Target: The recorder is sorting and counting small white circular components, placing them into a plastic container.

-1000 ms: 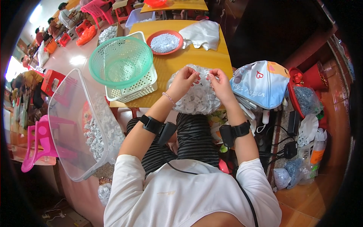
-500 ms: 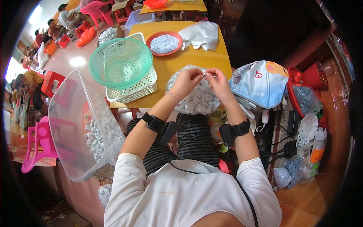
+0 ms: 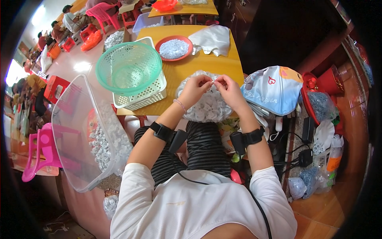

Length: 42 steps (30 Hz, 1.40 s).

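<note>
My left hand (image 3: pixel 197 88) and my right hand (image 3: pixel 227 88) meet fingertip to fingertip, both in a pinch. Between the fingertips is a tiny pale piece, too small to name. Directly beneath them a clear plastic bag (image 3: pixel 207 108) full of small white parts rests at the near edge of the yellow table (image 3: pixel 172 75). Farther back on the table stands an orange-red plate (image 3: pixel 174 59) heaped with small pale bluish-white pieces (image 3: pixel 174 48). To the left, a green perforated basket (image 3: pixel 129 67) sits on a white plastic basket (image 3: pixel 140 101).
A white plastic bag (image 3: pixel 213 40) lies at the table's far end. On the left stand a large clear bin (image 3: pixel 75 131) by heaped white parts (image 3: pixel 101 145) and a pink chair (image 3: pixel 43 151). A light-blue printed bag (image 3: pixel 274 89) is right. Several people sit in the far left.
The view has shifted very slightly. My hands stay together over the bag, with only small finger movements.
</note>
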Motion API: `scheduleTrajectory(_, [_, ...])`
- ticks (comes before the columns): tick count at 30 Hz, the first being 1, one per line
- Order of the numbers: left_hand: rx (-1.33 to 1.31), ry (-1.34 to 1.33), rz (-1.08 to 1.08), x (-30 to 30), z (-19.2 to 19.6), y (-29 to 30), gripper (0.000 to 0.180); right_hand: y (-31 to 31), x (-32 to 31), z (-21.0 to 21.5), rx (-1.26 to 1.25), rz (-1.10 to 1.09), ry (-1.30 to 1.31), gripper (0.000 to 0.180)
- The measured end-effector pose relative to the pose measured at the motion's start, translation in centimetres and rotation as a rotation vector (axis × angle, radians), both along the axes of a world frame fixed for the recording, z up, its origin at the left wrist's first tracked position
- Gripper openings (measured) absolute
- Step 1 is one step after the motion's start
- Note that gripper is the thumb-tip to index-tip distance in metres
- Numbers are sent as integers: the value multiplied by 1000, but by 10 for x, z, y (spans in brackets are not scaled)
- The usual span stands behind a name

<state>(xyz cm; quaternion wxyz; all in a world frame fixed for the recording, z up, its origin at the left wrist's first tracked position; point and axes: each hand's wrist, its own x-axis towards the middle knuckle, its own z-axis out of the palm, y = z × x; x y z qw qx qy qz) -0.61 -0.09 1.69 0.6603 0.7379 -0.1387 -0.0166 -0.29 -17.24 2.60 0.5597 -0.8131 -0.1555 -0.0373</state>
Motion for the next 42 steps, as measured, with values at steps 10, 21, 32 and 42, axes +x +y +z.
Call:
scheduleTrajectory(10, [-22,34,69,10,-9,0,15,13,7,-14,-182,-83,-302,11])
scheduleTrajectory(21, [-50,-85,178,-5,-29,-8,15,15,1,-30,151,-70,-64,16])
scheduleTrajectory(32, [-217,-42,147,5,-20,0,29,19,24,-46,168,-36,82,19])
scheduleTrajectory(42, [-294,62,169,3,-17,-12,23,25,18,-49,203,-106,-25,17])
